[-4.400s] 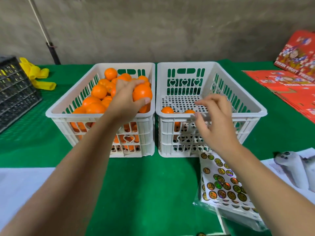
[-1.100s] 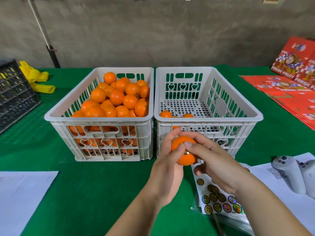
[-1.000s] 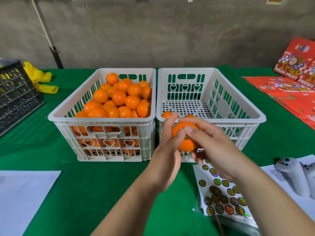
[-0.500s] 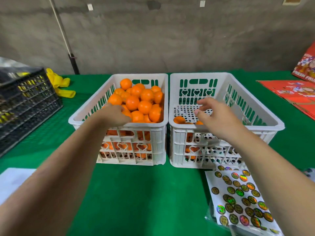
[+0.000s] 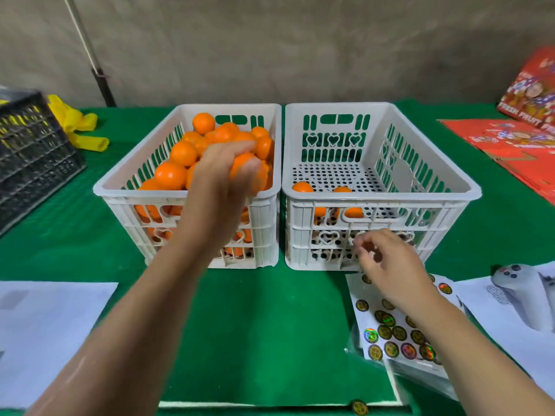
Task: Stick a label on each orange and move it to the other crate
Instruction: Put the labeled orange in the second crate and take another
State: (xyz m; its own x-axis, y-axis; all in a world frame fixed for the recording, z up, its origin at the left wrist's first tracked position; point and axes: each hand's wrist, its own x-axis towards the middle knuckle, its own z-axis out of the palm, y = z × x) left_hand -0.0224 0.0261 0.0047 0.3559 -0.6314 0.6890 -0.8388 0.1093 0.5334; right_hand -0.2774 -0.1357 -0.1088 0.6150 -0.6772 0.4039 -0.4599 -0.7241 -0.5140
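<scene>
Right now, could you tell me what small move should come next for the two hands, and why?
Probably the right hand should peel one round holographic sticker off the white sticker sheet it hovers over, since its grip looks empty. Meanwhile the left hand already holds an unlabelled orange above the full white plastic crate, ready to bring across.

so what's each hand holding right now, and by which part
Left hand grips an orange from above, fingers curled round its top. Right hand appears empty above the sticker sheet.
</scene>
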